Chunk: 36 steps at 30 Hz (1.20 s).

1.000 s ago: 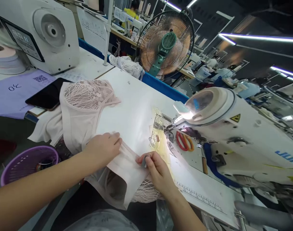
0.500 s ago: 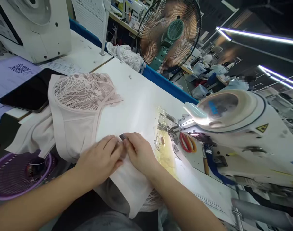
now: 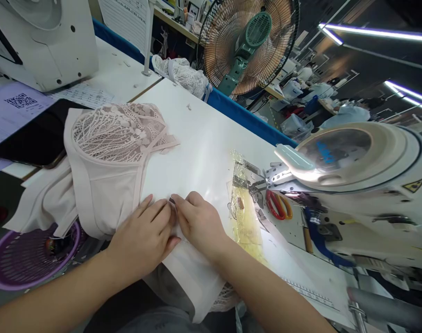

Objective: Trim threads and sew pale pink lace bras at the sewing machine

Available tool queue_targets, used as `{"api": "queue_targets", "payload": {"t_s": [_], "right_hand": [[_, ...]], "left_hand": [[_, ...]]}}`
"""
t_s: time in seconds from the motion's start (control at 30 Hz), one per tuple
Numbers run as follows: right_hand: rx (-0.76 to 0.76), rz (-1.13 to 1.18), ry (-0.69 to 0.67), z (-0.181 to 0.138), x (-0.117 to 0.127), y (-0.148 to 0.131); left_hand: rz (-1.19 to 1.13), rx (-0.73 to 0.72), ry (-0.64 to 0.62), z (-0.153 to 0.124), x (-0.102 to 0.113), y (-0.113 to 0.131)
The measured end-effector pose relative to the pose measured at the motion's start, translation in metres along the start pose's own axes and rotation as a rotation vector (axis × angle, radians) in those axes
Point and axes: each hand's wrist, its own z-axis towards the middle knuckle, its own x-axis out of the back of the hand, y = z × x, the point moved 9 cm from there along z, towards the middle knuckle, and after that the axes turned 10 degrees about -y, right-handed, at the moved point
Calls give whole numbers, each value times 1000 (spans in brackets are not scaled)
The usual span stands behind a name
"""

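Note:
My left hand (image 3: 143, 238) lies flat, fingers stretched out, on a pale pink fabric piece (image 3: 193, 277) at the front edge of the white table (image 3: 200, 138). My right hand (image 3: 199, 222) rests beside it, fingertips touching the left ones and pinching the fabric's edge; a small dark thing shows between the fingertips. A stack of pink lace garments (image 3: 110, 152) lies just left of my hands. The white sewing machine (image 3: 353, 194) stands to the right, its needle area (image 3: 256, 194) lit.
Red-handled scissors (image 3: 278, 206) lie on the machine bed. A black phone (image 3: 27, 138) rests at the left, a purple basket (image 3: 27, 259) below the table edge. A standing fan (image 3: 247, 44) and white lace pile (image 3: 181, 74) are behind. Another machine (image 3: 40, 37) is at far left.
My right hand moved from the fabric's lower right edge up to meet the left hand's fingertips. The view tilted down and shifted slightly.

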Motion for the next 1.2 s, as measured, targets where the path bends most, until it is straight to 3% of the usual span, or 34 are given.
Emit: {"api": "queue_targets", "payload": {"t_s": [0.2, 0.37, 0.47, 0.63, 0.9, 1.2], "right_hand": [[3, -97, -151, 1, -4, -4], [-1, -116, -210, -19, 0, 2], [-54, -121, -189, -32, 4, 11], [-58, -64, -19, -31, 16, 12], [-57, -28, -132, -1, 1, 1], [-55, -29, -197, -11, -5, 4]], "left_hand": [[41, -26, -30, 2, -1, 2], [92, -16, -30, 2, 0, 2], [97, -23, -33, 1, 0, 3], [88, -49, -21, 2, 3, 4], [59, -65, -80, 4, 2, 3], [74, -66, -81, 4, 2, 3]]}}
